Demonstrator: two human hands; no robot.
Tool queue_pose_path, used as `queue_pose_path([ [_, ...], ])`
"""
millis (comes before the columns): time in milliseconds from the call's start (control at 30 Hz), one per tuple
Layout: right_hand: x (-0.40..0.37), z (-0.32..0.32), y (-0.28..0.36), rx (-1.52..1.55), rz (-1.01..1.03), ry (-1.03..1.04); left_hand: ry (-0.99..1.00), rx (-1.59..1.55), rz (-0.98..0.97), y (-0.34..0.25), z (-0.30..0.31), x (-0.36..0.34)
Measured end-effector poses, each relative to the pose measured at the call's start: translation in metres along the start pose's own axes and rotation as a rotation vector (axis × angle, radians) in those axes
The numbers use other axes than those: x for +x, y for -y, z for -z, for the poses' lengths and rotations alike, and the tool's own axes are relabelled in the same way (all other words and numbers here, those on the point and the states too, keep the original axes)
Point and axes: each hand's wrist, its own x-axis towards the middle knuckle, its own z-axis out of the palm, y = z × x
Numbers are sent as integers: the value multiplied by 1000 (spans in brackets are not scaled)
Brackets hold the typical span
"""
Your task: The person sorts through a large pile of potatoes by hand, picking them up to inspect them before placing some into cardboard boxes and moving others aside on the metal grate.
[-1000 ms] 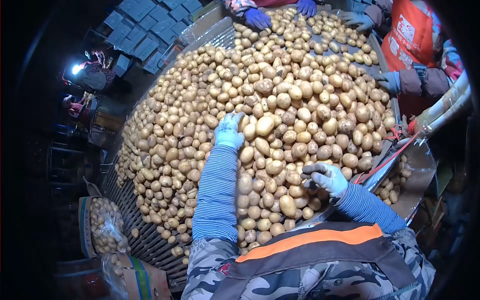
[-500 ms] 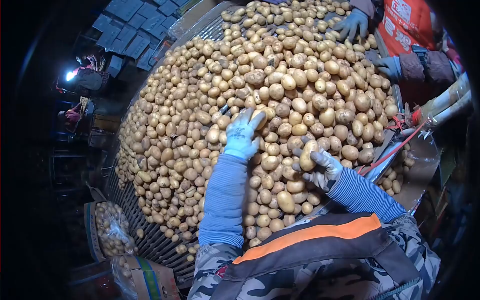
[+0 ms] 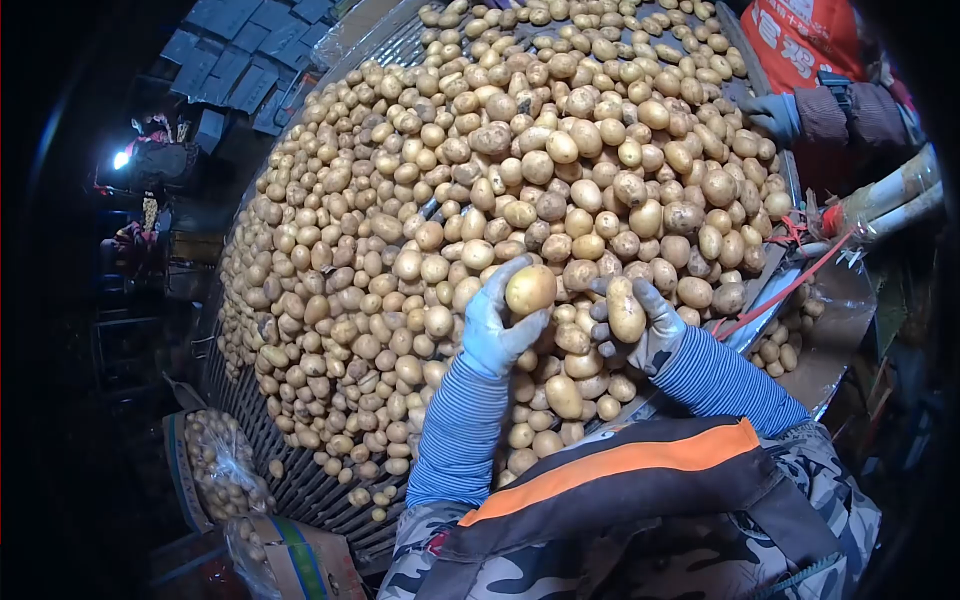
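My left hand (image 3: 497, 322), in a pale blue-white glove, is closed round a rounded potato (image 3: 530, 289) just above the heap. To its right, my right hand (image 3: 648, 325), in a whitish glove with dark fingers, grips an oblong potato (image 3: 625, 310) held on end. The two potatoes are apart, at about the same height. Beneath and beyond both hands spreads a large heap of potatoes (image 3: 400, 260) of mixed sizes, some with dark soil on the skin. It lies on a slatted metal rack (image 3: 310, 500).
Lined boxes of potatoes (image 3: 225, 465) stand at lower left. On the right, a co-worker's gloved hand (image 3: 772, 117) rests at the heap's edge near a red bag (image 3: 805, 40). Taped pipes (image 3: 890, 205) with a red cord jut in there. Stacked boxes (image 3: 225, 50) fill the upper left.
My left hand has drawn back from the heap towards me, now with a potato in it. My right hand still holds its potato. One of the co-worker's hands has left the view at upper right.
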Motion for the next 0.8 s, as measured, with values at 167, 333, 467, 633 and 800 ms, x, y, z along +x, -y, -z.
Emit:
queue_pose_path([
  [167,1,6,-2,212,-90,48,84,387,-125,1,5,-12],
  [333,-2,11,0,333,-154,140,132,461,-179,12,-2,-26],
  [467,-33,3,2,285,-11,167,99,245,-147,10,-28,-40],
  [633,-107,33,-1,-137,183,68,248,311,-97,15,-56,-55],
  [800,-193,94,43,-22,755,-224,343,416,-128,9,-89,-73],
])
